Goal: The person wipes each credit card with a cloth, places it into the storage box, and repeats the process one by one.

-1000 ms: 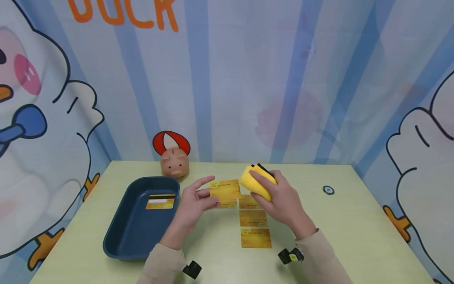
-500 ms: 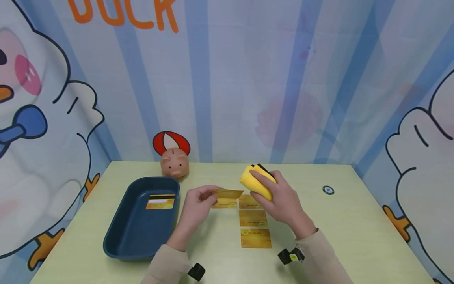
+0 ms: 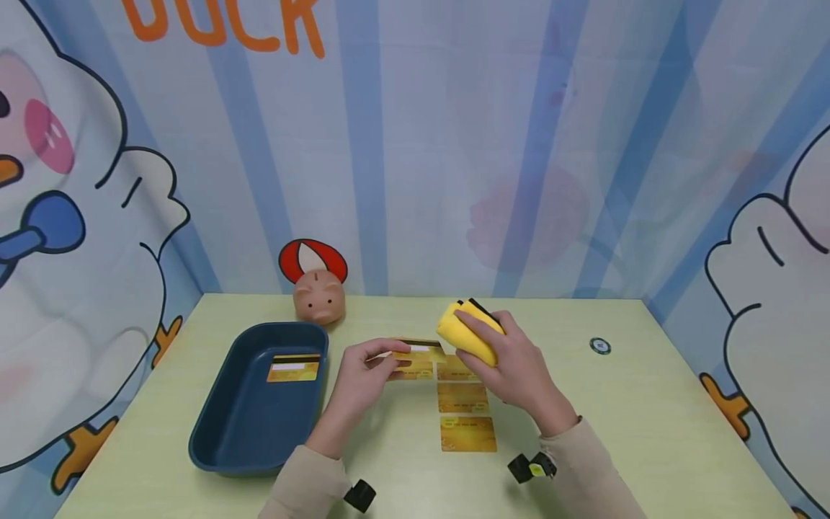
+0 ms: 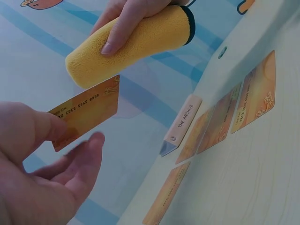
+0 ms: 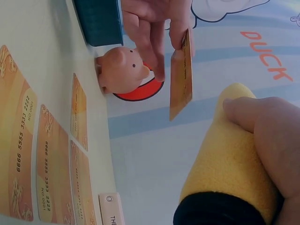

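Observation:
My left hand [image 3: 362, 375] pinches a gold bank card [image 3: 424, 352] between thumb and fingers, above the table. Its black-striped back faces up in the head view; the left wrist view shows its numbered front. In my right hand [image 3: 516, 364] is a bundled yellow cloth [image 3: 467, 335] with black edging, held just right of that card. Below both hands, several gold cards lie number side up, among them a front card [image 3: 468, 435] and a middle card [image 3: 462, 398]. The upper ones are partly covered by the hands and held card.
Left stands a dark blue tray [image 3: 246, 432] with a striped-side-up card [image 3: 294, 368] inside. Behind it sits a pink piggy bank [image 3: 320, 299]. A round chip [image 3: 600, 347] lies at right. Beyond the cards is a small pink box [image 4: 182, 124] marked THE ARCHIVE.
My left hand has turned the held card over, from its numbered front to its striped back in the head view. The right hand with the cloth stays almost still.

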The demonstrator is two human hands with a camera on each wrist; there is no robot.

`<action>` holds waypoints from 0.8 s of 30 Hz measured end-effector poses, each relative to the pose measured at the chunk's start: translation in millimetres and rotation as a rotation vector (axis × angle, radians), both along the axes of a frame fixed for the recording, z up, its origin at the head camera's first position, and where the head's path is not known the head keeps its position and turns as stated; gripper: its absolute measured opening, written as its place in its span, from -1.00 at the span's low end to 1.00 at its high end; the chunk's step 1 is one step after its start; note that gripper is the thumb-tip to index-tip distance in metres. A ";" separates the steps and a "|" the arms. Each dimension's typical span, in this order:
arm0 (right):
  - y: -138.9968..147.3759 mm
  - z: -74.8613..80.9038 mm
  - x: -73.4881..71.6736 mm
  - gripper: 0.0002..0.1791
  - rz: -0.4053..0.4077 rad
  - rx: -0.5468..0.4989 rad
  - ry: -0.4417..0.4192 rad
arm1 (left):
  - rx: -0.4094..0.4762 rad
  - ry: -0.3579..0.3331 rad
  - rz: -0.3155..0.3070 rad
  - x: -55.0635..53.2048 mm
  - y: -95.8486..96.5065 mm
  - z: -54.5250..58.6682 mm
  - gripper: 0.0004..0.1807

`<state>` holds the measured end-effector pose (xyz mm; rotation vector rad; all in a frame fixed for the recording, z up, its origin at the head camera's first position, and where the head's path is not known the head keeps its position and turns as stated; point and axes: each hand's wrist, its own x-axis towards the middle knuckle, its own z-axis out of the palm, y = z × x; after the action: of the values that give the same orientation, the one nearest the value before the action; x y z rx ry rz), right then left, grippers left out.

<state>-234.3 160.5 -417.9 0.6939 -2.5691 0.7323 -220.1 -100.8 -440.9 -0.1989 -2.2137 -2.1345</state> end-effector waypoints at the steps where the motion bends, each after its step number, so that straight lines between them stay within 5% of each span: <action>1: -0.2 0.0 0.0 -0.30 0.001 0.000 0.001 | -0.002 0.001 -0.012 0.2 -0.4 0.0 -0.73; 14: -2.1 1.8 1.2 -0.31 -0.007 0.001 0.003 | -0.028 -0.019 -0.145 1.0 -2.5 2.9 -0.56; 24: -11.0 4.1 8.0 -0.31 0.054 0.009 0.045 | 0.027 -0.055 -0.169 0.5 -3.4 1.4 -0.42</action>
<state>-226.3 149.6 -413.8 0.7769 -2.5234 0.7150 -219.6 -104.2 -439.5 -0.3414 -2.2717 -2.2789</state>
